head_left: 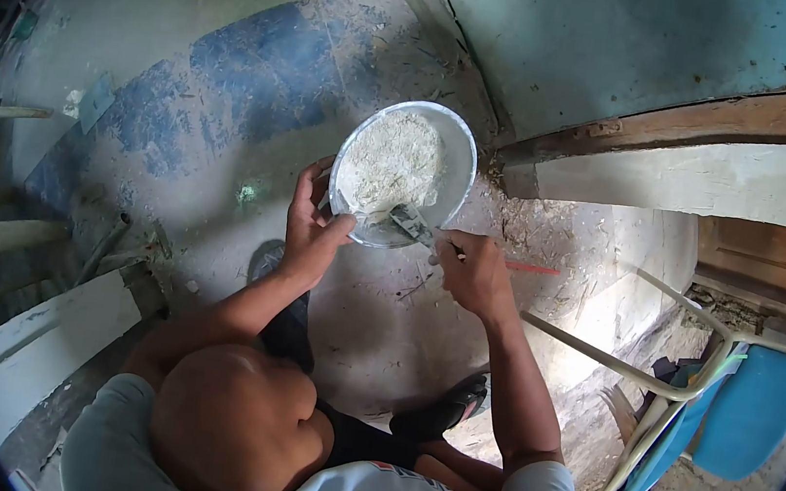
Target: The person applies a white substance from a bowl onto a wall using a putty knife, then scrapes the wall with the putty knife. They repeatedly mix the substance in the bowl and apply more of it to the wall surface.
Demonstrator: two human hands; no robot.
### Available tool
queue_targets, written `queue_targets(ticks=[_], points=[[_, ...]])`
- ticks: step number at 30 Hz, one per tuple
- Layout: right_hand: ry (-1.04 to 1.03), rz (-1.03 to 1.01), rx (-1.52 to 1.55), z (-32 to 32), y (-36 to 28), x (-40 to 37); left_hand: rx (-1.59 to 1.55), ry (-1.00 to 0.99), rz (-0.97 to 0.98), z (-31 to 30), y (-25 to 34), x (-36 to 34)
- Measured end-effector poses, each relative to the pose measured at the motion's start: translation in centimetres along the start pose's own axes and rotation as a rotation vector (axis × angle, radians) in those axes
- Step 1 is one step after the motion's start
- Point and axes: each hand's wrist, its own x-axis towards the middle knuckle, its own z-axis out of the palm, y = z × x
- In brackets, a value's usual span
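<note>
A round, pale bowl (460, 156) holds a whitish, lumpy powder (394, 157). My left hand (315, 226) grips the bowl's near-left rim, the thumb over the edge and the fingers around the outside. In my right hand (474, 273) is the handle of a putty knife (411, 220), its flat blade dipping over the near rim into the bowl by the powder. Fingers close around that handle, so most of it is hidden. The bowl is tilted, its opening facing the camera.
Debris litters the concrete floor (371, 341), which has a worn blue patch (268, 63). On the right stands a chair with a blue seat (753, 412) and metal frame. A wooden beam (703, 122) runs along the teal panel (634, 40). A pale plastic chair (7, 232) is at left.
</note>
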Motion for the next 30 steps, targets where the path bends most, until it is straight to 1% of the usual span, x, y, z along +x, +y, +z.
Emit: queue_targets(ticks=[2, 6, 8, 9, 11, 12, 14, 15, 17, 18, 19, 23, 25, 26, 28, 29, 30], points=[[-0.013, -0.049, 0.029, 1.0, 0.6, 0.1, -0.053, 0.002, -0.022, 0.1, 0.0, -0.1], [0.006, -0.014, 0.120, 2.3, -0.2, -0.3, -0.082, 0.024, -0.064, 0.3, 0.2, -0.1], [0.049, -0.079, 0.178, 3.1, 0.5, -0.3, -0.081, 0.038, -0.077, 0.5, 0.2, -0.1], [0.051, -0.080, 0.176, 3.1, 0.6, -0.5, -0.082, 0.036, -0.076, 0.6, 0.3, 0.0], [0.045, -0.066, 0.224, 3.0, 0.4, -0.7, -0.150, 0.051, -0.153, 0.8, 0.9, 0.1], [0.052, -0.072, 0.223, 2.8, 0.4, -0.9, -0.150, 0.046, -0.146, 0.9, 1.2, 0.2], [0.030, -0.025, 0.340, 1.9, 0.5, -1.4, -0.135, 0.072, -0.219, 1.1, 1.7, 0.4], [0.064, -0.022, 0.330, 1.4, 0.6, -1.7, -0.094, 0.077, -0.251, 1.0, 1.7, 0.8], [0.120, -0.156, 0.250, 0.2, 0.7, -2.4, -0.144, 0.097, -0.257, 1.3, 1.3, 1.2], [0.110, -0.157, 0.243, -0.5, 0.8, -2.7, -0.155, 0.097, -0.282, 2.1, 2.3, 1.5], [0.145, -0.142, 0.225, -1.2, 0.9, -2.9, -0.175, 0.074, -0.291, 2.1, 2.2, 1.7], [0.123, -0.061, 0.295, -2.9, 1.5, -3.7, -0.237, -0.003, -0.290, 4.0, 2.4, 2.6], [0.202, -0.205, 0.156, -3.3, 1.3, -4.2, -0.259, -0.024, -0.310, 4.3, 2.2, 2.7], [0.199, -0.201, 0.154, -3.4, 1.5, -4.3, -0.266, -0.029, -0.329, 4.5, 2.0, 2.8], [0.307, -0.254, 0.058, -3.4, 2.6, -4.5, -0.268, -0.027, -0.337, 5.0, 1.6, 2.8], [0.304, -0.211, -0.013, -3.5, 3.1, -4.7, -0.270, -0.051, -0.354, 5.1, 1.4, 2.9], [0.302, -0.208, -0.015, -3.4, 3.5, -4.7, -0.272, -0.077, -0.369, 5.4, 1.3, 2.9]])
